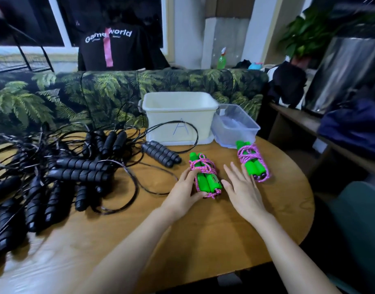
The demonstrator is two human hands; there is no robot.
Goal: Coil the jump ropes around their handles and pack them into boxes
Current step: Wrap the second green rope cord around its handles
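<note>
Left hand (185, 188) grips the coiled green-handled rope bundle (206, 177); right hand (243, 188) hovers, fingers spread, over bare tabletop (216, 236) alongside.

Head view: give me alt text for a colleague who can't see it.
The left hand grips a green rope bundle on the table, while the open right hand reaches toward a second bundle. Behind stand a white box marked A and a clear box; uncoiled black ropes are piled at left.
</note>
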